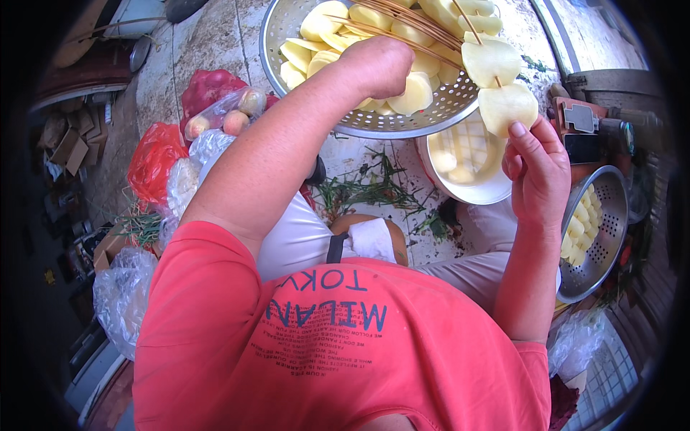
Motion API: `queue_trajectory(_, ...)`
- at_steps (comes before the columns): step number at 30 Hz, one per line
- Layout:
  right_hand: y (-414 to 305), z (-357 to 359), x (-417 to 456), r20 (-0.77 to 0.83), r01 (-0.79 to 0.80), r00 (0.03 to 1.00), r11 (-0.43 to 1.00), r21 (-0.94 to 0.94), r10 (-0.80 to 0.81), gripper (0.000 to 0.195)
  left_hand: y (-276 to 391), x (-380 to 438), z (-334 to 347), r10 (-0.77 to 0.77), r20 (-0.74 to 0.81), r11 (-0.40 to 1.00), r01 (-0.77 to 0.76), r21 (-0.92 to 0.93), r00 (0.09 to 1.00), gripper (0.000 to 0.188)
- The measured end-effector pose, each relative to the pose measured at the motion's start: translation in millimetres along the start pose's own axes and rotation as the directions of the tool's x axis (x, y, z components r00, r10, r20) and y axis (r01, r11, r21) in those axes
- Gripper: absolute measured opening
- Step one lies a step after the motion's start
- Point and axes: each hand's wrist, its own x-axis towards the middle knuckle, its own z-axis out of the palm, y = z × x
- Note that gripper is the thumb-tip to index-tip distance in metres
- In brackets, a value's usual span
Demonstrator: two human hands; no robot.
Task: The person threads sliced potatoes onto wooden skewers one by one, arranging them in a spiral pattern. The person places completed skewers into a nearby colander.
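Observation:
Between the thumb and fingers of my right hand point(539, 153) is the lowest potato slice point(506, 108) on a thin wooden skewer point(467, 21). More pale slices are threaded above it, and the skewer runs up out of the picture. My left hand point(380, 64) reaches over a perforated metal colander point(366, 129), its fingers closed at the edge of a round potato slice point(416, 92); the fingertips are mostly hidden. Loose potato slices point(296, 54) fill the colander, with a bundle of bare wooden skewers point(409, 21) lying across them.
A white bucket point(480, 195) holds peeled potatoes in water. At the right stands another colander point(609, 269) with sliced potatoes. Green trimmings point(372, 188) litter the tiled floor. Bags, including a red plastic bag point(156, 161), lie at the left. A phone point(583, 148) rests at the right.

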Motion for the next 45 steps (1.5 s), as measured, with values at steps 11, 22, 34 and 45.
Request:
queue_trajectory(11, -9.6, -5.1, 1.1, -0.093, 0.057, 0.994, 0.998, 0.005, -0.056, 0.023, -62.7, -3.9, -40.7, -0.128, -0.43, 0.989, 0.147, 0.01, 0.894, 0.028)
queue_trajectory(22, -5.5, -2.6, 0.1, -0.073, 0.034, 0.997, 0.999, -0.005, -0.034, 0.024, -46.9, -5.2, -30.1, -0.439, -0.234, 0.896, 0.403, -0.187, 0.868, 0.034)
queue_trajectory(34, -4.7, 0.4, -1.0, -0.039, 0.022, 0.999, 1.0, 0.002, -0.022, 0.027, -69.5, 15.4, -9.4, -0.424, -0.235, 0.849, 0.293, -0.44, 0.875, 0.033)
queue_trajectory(45, -7.9, 6.1, -4.3, -0.045, 0.019, 0.999, 1.0, -0.018, -0.02, 0.023, -33.5, -21.0, -45.8, -0.224, -0.552, 0.92, -0.013, -0.391, 0.803, 0.016)
